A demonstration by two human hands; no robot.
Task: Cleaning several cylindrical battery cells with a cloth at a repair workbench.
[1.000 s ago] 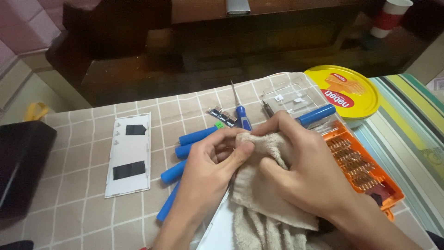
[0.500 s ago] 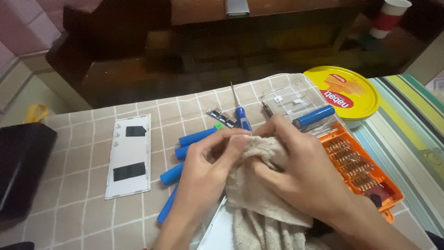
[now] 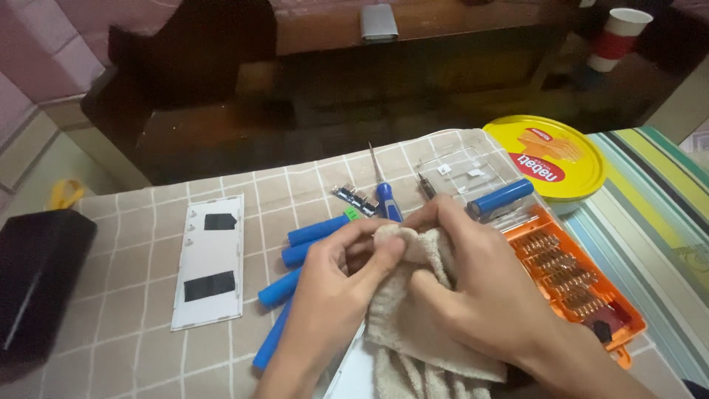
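Observation:
My left hand [image 3: 332, 288] and my right hand [image 3: 480, 288] meet over a beige towel [image 3: 402, 325] at the table's near edge. Both pinch the bunched top of the cloth, thumbs pressed into it; whatever lies inside the fold is hidden. Several blue cylindrical cells [image 3: 314, 233] lie just left of my left hand, and another blue cell [image 3: 502, 198] rests beyond my right hand. A blue-handled screwdriver [image 3: 385, 196] points away just past my fingers.
An orange screwdriver-bit case [image 3: 576, 277] sits open at the right, a yellow round tin [image 3: 550, 155] behind it. A white panel with black pads [image 3: 209, 258] lies at the left, a black box [image 3: 37, 284] at the far left. A small circuit board [image 3: 354, 198] lies near the screwdriver.
Both hands have kept kneading the towel in place, the cloth bunching slightly higher between the thumbs. The view has shifted a little.

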